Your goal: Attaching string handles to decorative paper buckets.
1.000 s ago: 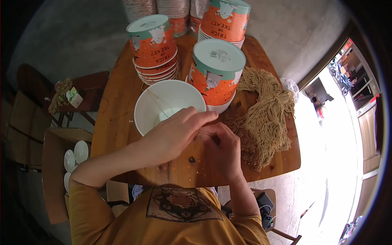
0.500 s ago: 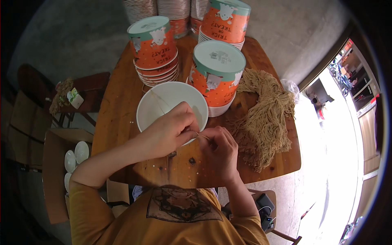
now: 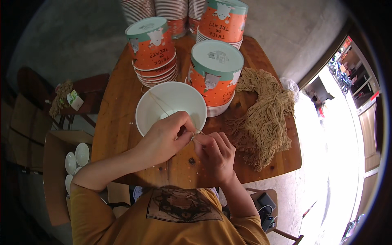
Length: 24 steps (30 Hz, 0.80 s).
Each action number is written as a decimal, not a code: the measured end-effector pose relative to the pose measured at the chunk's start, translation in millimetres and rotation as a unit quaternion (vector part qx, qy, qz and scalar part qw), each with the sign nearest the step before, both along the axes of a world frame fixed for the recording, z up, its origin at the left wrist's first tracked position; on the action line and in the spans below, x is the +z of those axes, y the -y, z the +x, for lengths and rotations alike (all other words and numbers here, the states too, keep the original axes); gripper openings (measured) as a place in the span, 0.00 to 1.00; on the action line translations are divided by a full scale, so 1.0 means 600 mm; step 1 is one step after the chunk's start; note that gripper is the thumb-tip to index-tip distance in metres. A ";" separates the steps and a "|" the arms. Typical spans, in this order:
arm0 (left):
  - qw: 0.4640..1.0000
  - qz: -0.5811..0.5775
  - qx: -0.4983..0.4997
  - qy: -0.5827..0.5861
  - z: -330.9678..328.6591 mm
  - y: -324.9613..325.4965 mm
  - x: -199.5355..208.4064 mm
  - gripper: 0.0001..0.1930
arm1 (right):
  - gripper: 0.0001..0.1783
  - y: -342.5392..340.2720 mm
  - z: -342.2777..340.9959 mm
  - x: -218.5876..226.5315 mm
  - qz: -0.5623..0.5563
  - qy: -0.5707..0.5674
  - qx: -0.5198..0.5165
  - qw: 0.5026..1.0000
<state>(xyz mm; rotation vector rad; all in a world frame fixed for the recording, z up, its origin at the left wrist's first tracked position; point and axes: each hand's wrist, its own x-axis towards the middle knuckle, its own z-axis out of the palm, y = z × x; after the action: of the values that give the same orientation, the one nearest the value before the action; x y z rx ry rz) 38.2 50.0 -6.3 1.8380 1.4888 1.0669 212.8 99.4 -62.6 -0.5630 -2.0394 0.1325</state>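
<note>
A white-lined paper bucket [image 3: 149,114] stands mouth up on the wooden table, and a thin tan cord [image 3: 160,104] runs across its opening. Over the bucket's near rim, my left hand [image 3: 168,132] pinches the cord between thumb and forefinger. Close beside it on the right, my right hand [image 3: 216,155] is closed on the cord too, and a small loop shows between the fingertips. Some of the cord is hidden behind my fingers. Just beyond stands a stack of upside-down orange and green buckets [image 3: 214,79].
A heap of tan cords [image 3: 271,118] lies on the table's right side. More stacked orange buckets [image 3: 153,49] stand at the back. Left of the table, a cardboard box [image 3: 55,175] holds several white bowl-shaped containers, near a dark red bench [image 3: 96,87].
Both hands have shifted slightly while still pinching the cord. A small loop now shows between the fingertips, and my left hand has tilted more upright.
</note>
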 end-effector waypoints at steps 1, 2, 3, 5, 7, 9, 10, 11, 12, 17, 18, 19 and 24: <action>1.000 -0.008 0.002 0.019 -0.001 -0.001 -0.002 0.07 | 0.14 0.000 0.000 0.000 0.000 0.000 0.000 1.000; 1.000 -0.008 0.003 0.018 -0.002 -0.001 -0.003 0.07 | 0.14 0.000 0.000 0.001 -0.001 0.001 0.004 1.000; 0.999 -0.011 0.002 0.031 -0.003 -0.001 -0.005 0.07 | 0.14 0.000 -0.001 0.002 -0.002 0.002 0.008 1.000; 0.999 -0.013 -0.001 0.044 -0.002 -0.004 -0.004 0.07 | 0.14 -0.002 -0.001 -0.002 -0.011 -0.007 0.010 1.000; 0.997 -0.038 -0.018 0.070 -0.003 -0.007 -0.001 0.08 | 0.14 -0.002 -0.003 -0.003 -0.019 -0.016 0.013 1.000; 0.995 -0.035 -0.026 0.092 -0.002 -0.012 -0.006 0.10 | 0.13 -0.001 -0.006 0.002 -0.083 -0.056 0.028 0.995; 0.993 -0.030 -0.033 0.113 -0.003 -0.012 -0.006 0.11 | 0.13 0.002 -0.007 0.004 -0.083 -0.056 0.029 0.995; 0.993 -0.030 -0.032 0.112 -0.004 -0.012 -0.005 0.11 | 0.12 0.006 -0.007 0.006 -0.154 -0.073 0.032 0.985; 0.990 -0.048 -0.036 0.126 -0.005 -0.013 -0.003 0.13 | 0.11 0.009 -0.007 0.006 -0.225 -0.090 0.035 0.970; 0.986 -0.075 -0.052 0.138 -0.011 -0.015 0.000 0.15 | 0.06 0.018 -0.004 0.007 -0.399 -0.150 0.053 0.903; 0.981 -0.093 -0.058 0.161 -0.014 -0.016 0.001 0.15 | 0.06 0.019 -0.005 0.010 -0.468 -0.173 0.066 0.864; 0.974 -0.110 -0.068 0.185 -0.015 -0.019 0.002 0.15 | 0.06 0.018 -0.004 0.009 -0.467 -0.173 0.064 0.864; 0.952 -0.181 -0.074 0.236 -0.021 -0.039 0.005 0.15 | 0.06 0.013 -0.001 -0.002 -0.511 -0.200 0.083 0.832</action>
<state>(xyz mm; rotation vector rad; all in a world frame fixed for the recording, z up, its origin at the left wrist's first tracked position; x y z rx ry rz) 25.7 73.4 -3.2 1.3024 1.1489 0.9938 212.2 91.9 -63.9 -0.8940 -1.4609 1.3869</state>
